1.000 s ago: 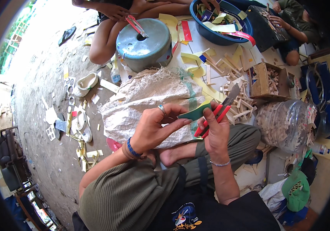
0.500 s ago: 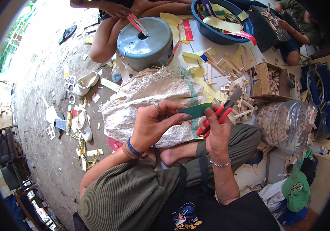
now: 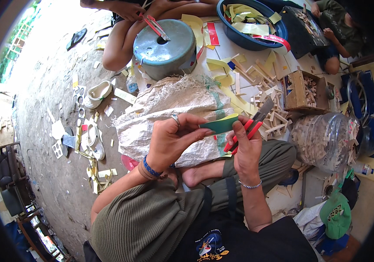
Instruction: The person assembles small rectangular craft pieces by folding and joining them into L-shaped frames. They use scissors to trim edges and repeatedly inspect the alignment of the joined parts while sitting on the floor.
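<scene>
My left hand (image 3: 171, 137) pinches the left end of a small green strip (image 3: 217, 126) with a yellow backing along its upper edge. The strip's right end sits under the thumb of my right hand (image 3: 246, 150). That same hand grips what looks like a red utility knife (image 3: 255, 129), its grey blade pointing up and away to the right. Both hands are held above a white woven sack (image 3: 152, 118) spread before my crossed legs.
Beyond the sack stands a round metal pot (image 3: 164, 52), near another person's hand and red cutter (image 3: 155, 27). A blue basin (image 3: 257, 43) holds paper scraps. Wood sticks (image 3: 274, 118), a wooden box (image 3: 305, 94) and a clear plastic jug (image 3: 322, 142) lie right; sandals (image 3: 97, 94) lie left.
The green strip has tilted slightly in my fingers, and more of its yellow edge shows. More yellow paper lies on top in the blue basin. My hands have barely moved.
</scene>
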### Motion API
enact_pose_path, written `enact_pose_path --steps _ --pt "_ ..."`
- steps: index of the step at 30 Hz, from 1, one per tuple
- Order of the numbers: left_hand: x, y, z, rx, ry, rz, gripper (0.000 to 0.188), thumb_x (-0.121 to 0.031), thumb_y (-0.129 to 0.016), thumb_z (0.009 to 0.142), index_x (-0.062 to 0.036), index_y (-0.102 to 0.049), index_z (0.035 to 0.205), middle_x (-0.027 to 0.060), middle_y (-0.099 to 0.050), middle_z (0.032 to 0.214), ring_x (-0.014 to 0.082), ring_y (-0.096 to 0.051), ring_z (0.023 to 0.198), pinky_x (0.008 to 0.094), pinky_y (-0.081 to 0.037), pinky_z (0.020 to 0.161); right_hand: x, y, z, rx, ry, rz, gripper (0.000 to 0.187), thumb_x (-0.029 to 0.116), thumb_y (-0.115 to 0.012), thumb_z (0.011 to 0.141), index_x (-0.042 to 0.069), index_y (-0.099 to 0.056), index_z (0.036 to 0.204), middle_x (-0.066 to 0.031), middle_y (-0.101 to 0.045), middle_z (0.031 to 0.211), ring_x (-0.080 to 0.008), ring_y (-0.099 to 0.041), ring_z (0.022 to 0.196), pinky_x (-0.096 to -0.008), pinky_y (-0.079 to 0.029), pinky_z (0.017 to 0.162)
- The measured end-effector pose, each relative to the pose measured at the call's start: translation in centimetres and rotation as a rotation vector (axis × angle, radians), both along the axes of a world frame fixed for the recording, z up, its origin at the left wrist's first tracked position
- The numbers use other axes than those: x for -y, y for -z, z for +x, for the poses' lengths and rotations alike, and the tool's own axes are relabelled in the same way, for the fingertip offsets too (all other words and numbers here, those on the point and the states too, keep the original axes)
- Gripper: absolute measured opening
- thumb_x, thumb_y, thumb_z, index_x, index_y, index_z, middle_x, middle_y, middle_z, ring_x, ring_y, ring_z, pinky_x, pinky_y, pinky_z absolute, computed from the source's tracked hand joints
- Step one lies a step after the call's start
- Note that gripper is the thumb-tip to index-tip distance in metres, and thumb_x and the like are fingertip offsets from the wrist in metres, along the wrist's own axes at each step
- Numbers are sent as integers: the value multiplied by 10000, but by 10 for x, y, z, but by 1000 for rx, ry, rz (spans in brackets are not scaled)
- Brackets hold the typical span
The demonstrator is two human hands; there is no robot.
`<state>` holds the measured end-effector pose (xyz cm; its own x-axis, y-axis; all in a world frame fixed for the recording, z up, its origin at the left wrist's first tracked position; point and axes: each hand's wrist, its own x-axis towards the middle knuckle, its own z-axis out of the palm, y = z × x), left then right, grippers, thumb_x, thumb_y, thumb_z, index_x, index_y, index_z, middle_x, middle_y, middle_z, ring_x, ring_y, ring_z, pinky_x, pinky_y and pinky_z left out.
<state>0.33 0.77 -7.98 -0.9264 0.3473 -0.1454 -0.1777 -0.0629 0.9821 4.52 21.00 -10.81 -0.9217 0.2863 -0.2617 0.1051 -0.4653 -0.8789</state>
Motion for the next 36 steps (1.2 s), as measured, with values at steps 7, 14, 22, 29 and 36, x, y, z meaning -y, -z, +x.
enact_pose_path --steps 7,14,22,29,36 --pt "1 -1 1 -22 -16 3 227 69 -750 931 66 -708 1154 113 -770 1042 145 -737 979 274 -620 884 -1 5 2 -4 -15 -4 280 195 -772 986 36 -663 1189 -9 -642 889 -119 -583 662 -263 -477 580" --pt "3 -3 1 -38 -5 -44 200 59 -753 933 73 -711 1128 113 -769 1036 139 -736 968 266 -620 870 -1 3 1 -6 -20 -57 252 191 -776 981 42 -679 1159 -4 -645 913 -121 -583 668 -258 -475 584" --pt "2 -2 1 -23 -17 -40 191 65 -763 923 76 -715 1107 106 -769 1014 134 -734 953 264 -618 857 1 -1 -4 -32 18 14 261 157 -830 928 25 -712 1120 6 -657 817 -73 -552 626 -227 -459 560" --pt "1 0 0 -20 -31 -27 172 61 -769 919 74 -719 1083 103 -770 995 124 -731 929 261 -615 840 1 4 -3 -19 38 42 261 154 -824 930 17 -693 1110 -18 -674 869 -112 -549 618 -246 -471 550" --pt "2 1 0 0 -32 -27 184 57 -767 923 76 -715 1099 110 -774 995 132 -736 927 263 -614 844 2 -2 -7 -57 50 66 236 162 -832 927 24 -742 1096 13 -677 806 -42 -537 622 -203 -422 541"
